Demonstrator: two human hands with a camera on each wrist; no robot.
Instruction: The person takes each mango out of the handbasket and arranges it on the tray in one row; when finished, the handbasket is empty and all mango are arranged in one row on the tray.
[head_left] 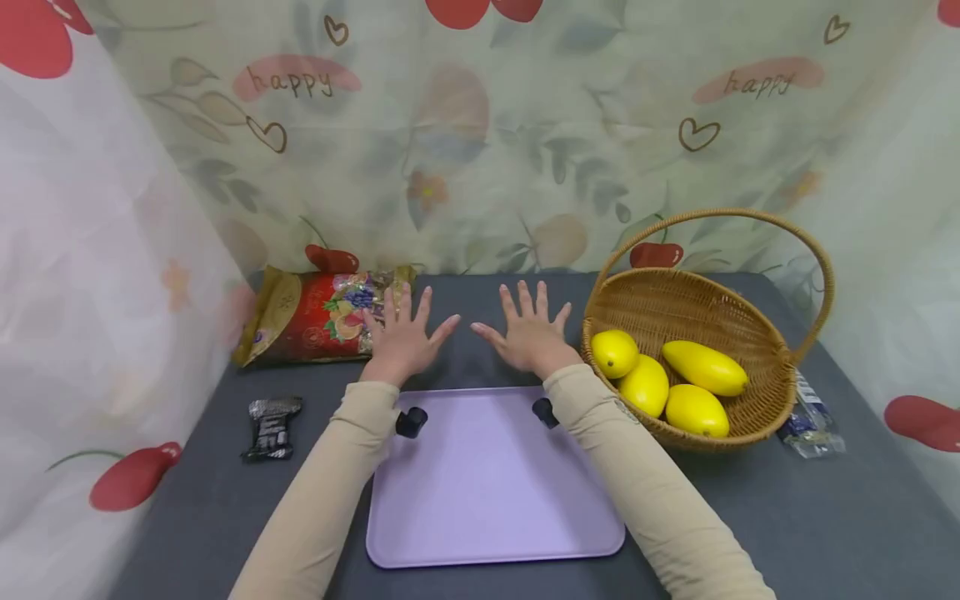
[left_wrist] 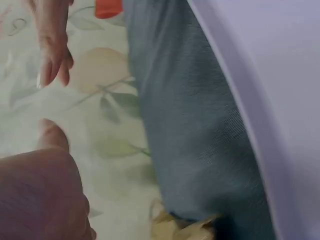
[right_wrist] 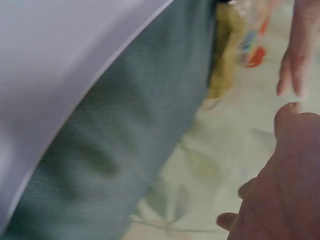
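Both hands hover past the far edge of a lilac tray point(head_left: 495, 483), palms down and fingers spread. The left hand point(head_left: 405, 337) holds nothing; its fingertips overlap the right end of a red and gold fruit-print bag point(head_left: 322, 321) in the head view. Nothing is in the right hand point(head_left: 528, 333) either, which is just left of a wicker basket point(head_left: 675, 292) with a tall handle. Several yellow mangoes point(head_left: 705, 367) lie in the basket. The two thumbs point toward each other with a gap between them. In the left wrist view, the tray's rim point(left_wrist: 235, 85) runs beside the hand.
A small dark wrapped packet point(head_left: 272, 427) lies left of the tray on the grey tabletop point(head_left: 202, 500). Right of the basket, a clear plastic packet point(head_left: 813, 421) sits partly under its side. A printed curtain point(head_left: 450, 167) hangs behind and along both sides.
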